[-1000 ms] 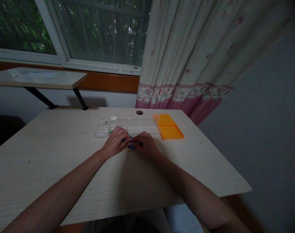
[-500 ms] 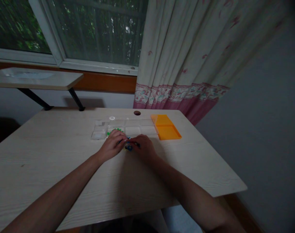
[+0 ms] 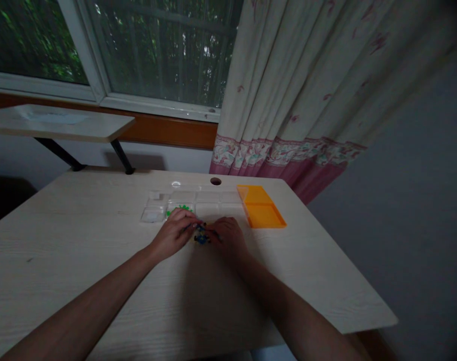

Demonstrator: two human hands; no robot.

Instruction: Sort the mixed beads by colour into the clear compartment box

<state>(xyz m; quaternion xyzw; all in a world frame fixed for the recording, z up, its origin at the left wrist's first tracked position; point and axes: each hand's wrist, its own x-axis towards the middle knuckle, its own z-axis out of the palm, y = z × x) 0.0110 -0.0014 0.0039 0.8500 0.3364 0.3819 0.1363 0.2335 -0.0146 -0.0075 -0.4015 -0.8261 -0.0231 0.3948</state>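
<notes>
Both my hands rest on a pale wooden table (image 3: pixel 81 260), fingertips meeting over a small pile of coloured pieces (image 3: pixel 201 237), blue and dark with some yellow. My left hand (image 3: pixel 173 233) has its fingers curled at the pile's left side. My right hand (image 3: pixel 228 235) covers the pile's right side, fingers bent down onto it. Whether either hand pinches a piece is hidden. Just beyond my hands lies a clear compartment box (image 3: pixel 190 203); green pieces (image 3: pixel 179 208) sit in one of its near compartments.
An orange lid (image 3: pixel 261 213) lies open to the right of the clear box. A round cable hole (image 3: pixel 215 181) is near the table's far edge. A second small table (image 3: pixel 58 123) stands under the window at back left. A curtain (image 3: pixel 307 90) hangs at back right.
My left hand has drawn back from the clear box toward the pile, uncovering the green pieces. The view shifted slightly; both hands stay at the pile.
</notes>
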